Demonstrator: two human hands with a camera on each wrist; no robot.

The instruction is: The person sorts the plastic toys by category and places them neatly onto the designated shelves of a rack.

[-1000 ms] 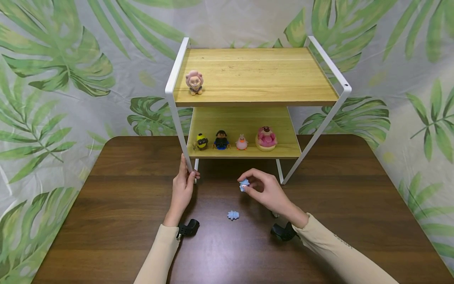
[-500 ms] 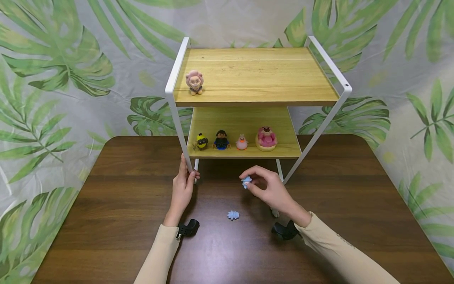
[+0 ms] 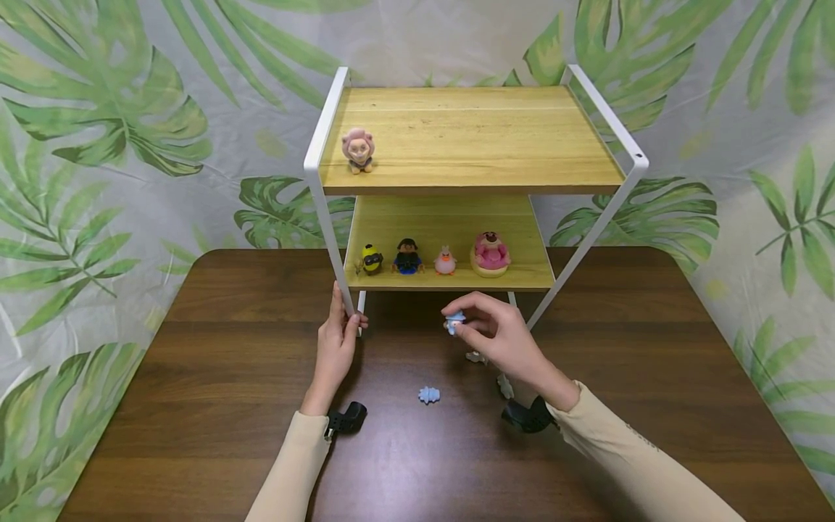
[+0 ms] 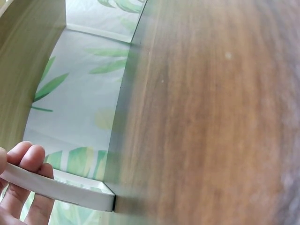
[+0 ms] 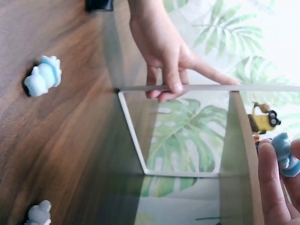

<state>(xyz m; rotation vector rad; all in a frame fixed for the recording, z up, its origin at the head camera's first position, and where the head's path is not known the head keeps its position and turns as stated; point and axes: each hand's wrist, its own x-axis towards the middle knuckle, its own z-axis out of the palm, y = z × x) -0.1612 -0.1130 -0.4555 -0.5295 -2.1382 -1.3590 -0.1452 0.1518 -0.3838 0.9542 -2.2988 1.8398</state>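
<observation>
My right hand (image 3: 499,337) pinches a small light-blue figurine (image 3: 454,320) with a brimmed hat between thumb and fingers, in front of the lower shelf board (image 3: 417,284). In the right wrist view the same figurine (image 5: 284,152) shows at the right edge, partly covered by fingertips. My left hand (image 3: 337,344) grips the white front left leg of the shelf rack (image 3: 326,217); the left wrist view has the fingers (image 4: 33,157) curled round that bar (image 4: 61,190). Another light-blue figurine (image 3: 428,395) lies on the table between the hands.
Two greyish figurines (image 3: 505,386) lie by the right wrist. Along the lower board stand a yellow goggled figurine (image 3: 371,259), a dark-clothed one (image 3: 407,257), a pink duck (image 3: 445,262) and a pink bear (image 3: 491,255). A pink maned figurine (image 3: 358,151) stands on the top board (image 3: 470,138).
My right hand has moved up and slightly right, toward the lower board, with the blue figurine turned more upright. The greyish figurines now show more. My left hand stays put.
</observation>
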